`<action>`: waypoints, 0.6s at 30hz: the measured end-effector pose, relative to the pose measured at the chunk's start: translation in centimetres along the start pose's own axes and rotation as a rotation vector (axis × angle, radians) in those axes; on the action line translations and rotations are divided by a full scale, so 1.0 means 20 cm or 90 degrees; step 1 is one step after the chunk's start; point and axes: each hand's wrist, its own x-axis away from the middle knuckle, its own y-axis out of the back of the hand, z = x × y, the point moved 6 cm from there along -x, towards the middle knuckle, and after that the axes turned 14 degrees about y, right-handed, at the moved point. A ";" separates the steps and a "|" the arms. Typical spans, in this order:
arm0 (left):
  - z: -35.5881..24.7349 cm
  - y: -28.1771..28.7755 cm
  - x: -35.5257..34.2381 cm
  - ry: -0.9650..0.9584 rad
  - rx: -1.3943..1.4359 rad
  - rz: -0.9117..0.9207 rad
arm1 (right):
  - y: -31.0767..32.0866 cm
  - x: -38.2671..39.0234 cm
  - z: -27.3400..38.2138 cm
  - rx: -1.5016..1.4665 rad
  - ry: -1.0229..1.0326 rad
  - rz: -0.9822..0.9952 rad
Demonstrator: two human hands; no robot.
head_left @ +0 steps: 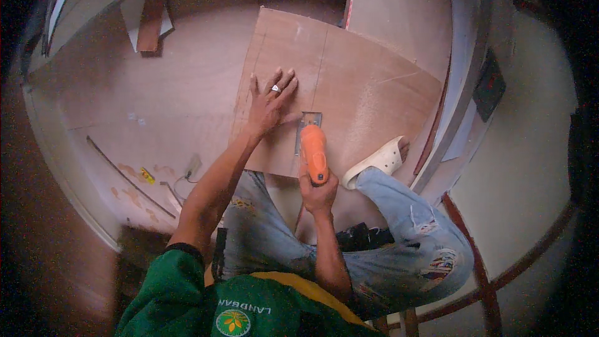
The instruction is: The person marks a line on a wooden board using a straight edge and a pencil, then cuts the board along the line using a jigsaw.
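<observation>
A plywood sheet [368, 93] with pencilled lines lies in front of me. My left hand [269, 107] presses on its left part, fingers spread and a ring on one of them. My right hand [319, 192] is wrapped round the rear of an orange jigsaw [314, 150]. The jigsaw's metal base plate [311, 118] rests on the sheet near its near edge, just right of my left thumb. The blade is hidden under the tool's body.
My sandalled foot [388, 157] is at the sheet's near right edge. A brown wood block [150, 22] lies far left. A thin dark strip [128, 176], a small yellow item [147, 175] and a cable [186, 178] lie to the left. A raised frame edge [458, 106] curves along the right.
</observation>
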 end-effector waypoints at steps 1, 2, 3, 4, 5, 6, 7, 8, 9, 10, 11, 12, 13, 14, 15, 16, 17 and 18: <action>0.00 -0.01 0.00 0.008 0.002 0.004 | 0.00 0.01 -0.02 0.024 0.001 -0.013; -0.01 -0.01 -0.01 0.016 0.004 0.008 | 0.01 0.01 -0.03 0.026 0.002 -0.014; 0.01 -0.02 0.00 0.018 0.001 0.007 | 0.01 0.01 0.00 0.004 -0.010 -0.011; 0.02 -0.02 0.00 0.020 0.007 0.002 | 0.00 0.00 0.02 -0.018 -0.022 -0.008; 0.03 -0.02 0.01 0.021 0.013 -0.002 | -0.01 0.00 0.01 -0.020 -0.022 -0.006; 0.02 -0.02 0.01 0.020 0.015 -0.003 | 0.00 0.00 0.00 -0.001 0.002 -0.018; 0.01 -0.02 0.01 0.012 0.021 -0.004 | 0.01 0.00 0.00 0.018 0.026 -0.030; 0.00 -0.02 0.01 0.005 0.027 -0.005 | 0.01 0.01 -0.02 0.020 0.027 -0.031; 0.00 -0.02 0.01 0.005 0.027 -0.005 | 0.01 0.02 -0.03 0.045 0.017 -0.029; -0.01 -0.02 0.00 0.008 0.028 -0.003 | 0.02 0.02 -0.03 0.071 0.007 -0.026; -0.01 -0.02 0.00 0.011 0.029 -0.001 | 0.02 0.02 -0.04 0.071 0.007 -0.026; 0.00 -0.02 0.01 0.013 0.027 -0.001 | 0.02 0.01 0.00 0.043 -0.002 -0.010; 0.01 -0.02 0.01 0.014 0.021 0.002 | 0.01 0.00 0.03 0.015 -0.012 0.005; 0.01 -0.02 0.01 0.015 0.014 0.005 | 0.01 -0.01 0.05 0.014 -0.012 0.007; 0.01 -0.02 0.01 0.015 0.014 0.004 | 0.02 -0.02 0.07 0.010 -0.020 0.016; 0.02 -0.03 0.01 0.018 0.009 0.003 | 0.01 -0.02 0.07 0.006 -0.027 0.025; 0.02 -0.03 0.01 0.021 0.004 0.002 | 0.01 -0.02 0.07 0.006 -0.026 0.025; 0.01 -0.03 0.01 0.021 0.005 0.002 | 0.02 -0.02 0.07 -0.002 -0.018 0.012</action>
